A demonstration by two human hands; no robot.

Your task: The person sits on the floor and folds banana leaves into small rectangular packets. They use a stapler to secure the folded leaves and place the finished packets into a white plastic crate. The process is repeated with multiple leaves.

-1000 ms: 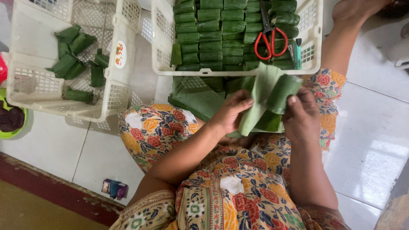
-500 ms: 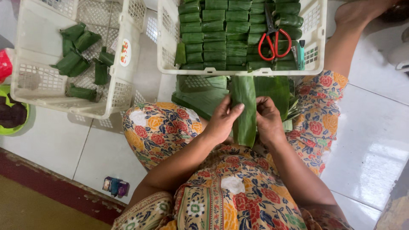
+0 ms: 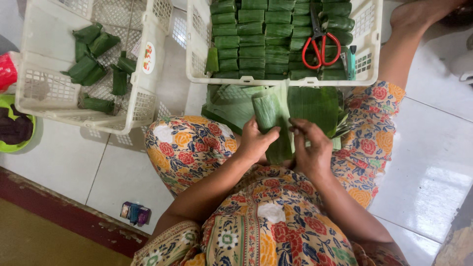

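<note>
My left hand and my right hand both grip a rolled green banana leaf packet over my lap, the leaf wrapped lengthwise into a tube. Under it lies a stack of flat banana leaves on my floral-clothed legs. Just beyond, a white plastic basket holds neat rows of finished green leaf packets, with red-handled scissors lying on top of them.
A second white basket at the left holds several loose leaf packets. A green bowl sits at the far left edge. A small colourful box lies on the white tiled floor near a red step.
The open leaf has been folded in and rolled tighter into a narrow tube. Both hands have come closer together around it.
</note>
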